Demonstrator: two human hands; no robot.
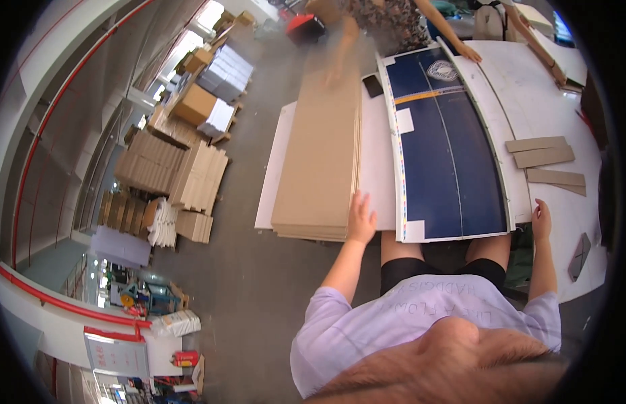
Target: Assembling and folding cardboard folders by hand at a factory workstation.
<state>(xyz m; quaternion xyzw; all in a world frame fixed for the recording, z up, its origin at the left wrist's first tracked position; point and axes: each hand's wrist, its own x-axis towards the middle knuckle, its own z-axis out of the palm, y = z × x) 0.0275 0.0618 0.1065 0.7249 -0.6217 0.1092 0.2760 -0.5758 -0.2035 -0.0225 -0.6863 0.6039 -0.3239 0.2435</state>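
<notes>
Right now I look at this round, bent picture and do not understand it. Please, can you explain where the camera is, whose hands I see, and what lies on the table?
The camera sits on a person's head and looks down, so straight edges bend. The lilac T-shirt is the wearer's own. Their left hand rests on the near end of a stack of brown cardboard sheets. Their right hand touches the white table beside a large dark blue printed sheet. Neither hand grips anything. Small cardboard strips lie to the right. Another person's hand touches the far end of the table.
</notes>
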